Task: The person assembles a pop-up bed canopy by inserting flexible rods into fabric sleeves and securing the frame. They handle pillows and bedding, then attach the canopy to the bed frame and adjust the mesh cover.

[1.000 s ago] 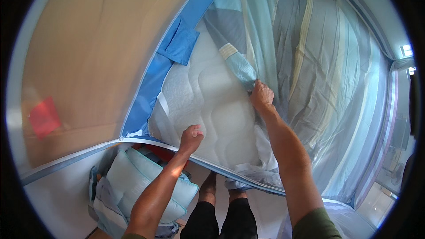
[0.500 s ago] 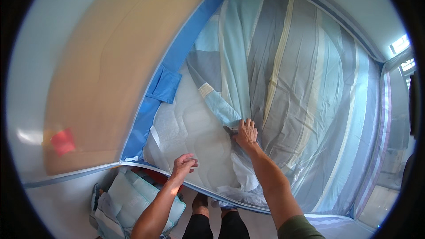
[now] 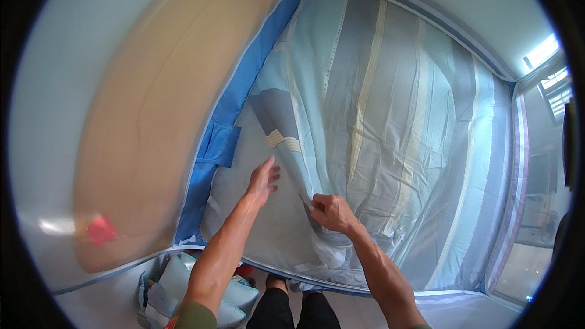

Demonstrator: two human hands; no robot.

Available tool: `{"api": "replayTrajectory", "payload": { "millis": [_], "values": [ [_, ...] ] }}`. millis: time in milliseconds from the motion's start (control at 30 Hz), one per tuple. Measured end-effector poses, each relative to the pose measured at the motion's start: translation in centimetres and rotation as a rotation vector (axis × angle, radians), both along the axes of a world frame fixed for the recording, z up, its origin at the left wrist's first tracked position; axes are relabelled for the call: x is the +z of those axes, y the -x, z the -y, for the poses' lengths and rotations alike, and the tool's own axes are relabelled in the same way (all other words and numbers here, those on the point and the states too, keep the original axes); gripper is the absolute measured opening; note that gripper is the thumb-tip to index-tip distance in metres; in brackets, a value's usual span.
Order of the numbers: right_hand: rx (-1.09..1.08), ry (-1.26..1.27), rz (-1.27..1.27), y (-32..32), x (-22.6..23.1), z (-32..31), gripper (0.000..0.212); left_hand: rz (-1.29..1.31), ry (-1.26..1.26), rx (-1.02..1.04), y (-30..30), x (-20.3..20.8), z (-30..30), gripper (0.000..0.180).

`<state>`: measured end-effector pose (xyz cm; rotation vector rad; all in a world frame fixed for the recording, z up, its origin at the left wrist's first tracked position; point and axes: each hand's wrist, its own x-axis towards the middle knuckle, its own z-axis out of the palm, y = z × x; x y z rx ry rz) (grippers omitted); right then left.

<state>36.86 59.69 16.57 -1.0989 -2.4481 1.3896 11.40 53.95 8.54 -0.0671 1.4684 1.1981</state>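
Observation:
A striped bedsheet point(image 3: 396, 103) in pale blue, grey and cream covers most of the bed, wrinkled, with its left edge folded over. My right hand point(image 3: 333, 212) is closed on that folded edge near the front of the bed, pinching the cloth. To its left a strip of bare white mattress point(image 3: 277, 225) shows. Over this strip, beside the sheet's edge, hovers my left hand point(image 3: 263, 181), fingers apart and empty. Whitish crumpled cloth point(image 3: 332, 254) lies just below my right hand at the front.
A blue fabric border point(image 3: 228, 103) with a blue pocket point(image 3: 219, 144) runs along the bed's left side. Beyond stands a tan panel point(image 3: 146, 116) with a red patch point(image 3: 101, 230). Net-like walls surround the bed. Pale cushions point(image 3: 177, 277) lie low at the left, by my legs point(image 3: 277, 311).
My right hand has drawn the sheet's edge left and toward me. My left hand has reached farther forward over the mattress. The view has shifted slightly.

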Motion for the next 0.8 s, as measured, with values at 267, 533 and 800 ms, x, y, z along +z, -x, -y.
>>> {"api": "replayTrajectory", "payload": {
  "millis": [267, 533, 800],
  "values": [
    [-0.173, 0.163, -0.043, -1.3, 1.6, -0.8, 0.015, -0.784, 0.404, -0.175, 2.5, -6.8, -3.5, 0.096],
    [-0.132, 0.011, 0.160, -2.6, -5.9, -0.3, 0.032, -0.990, 0.246, -0.493, 2.8, -13.2, 7.0, 0.087],
    [-0.284, -0.263, 0.478, -4.0, -17.2, 2.7, 0.049, -1.085, 0.122, -0.942, -0.9, -11.3, 8.2, 0.094]
  ]
}}
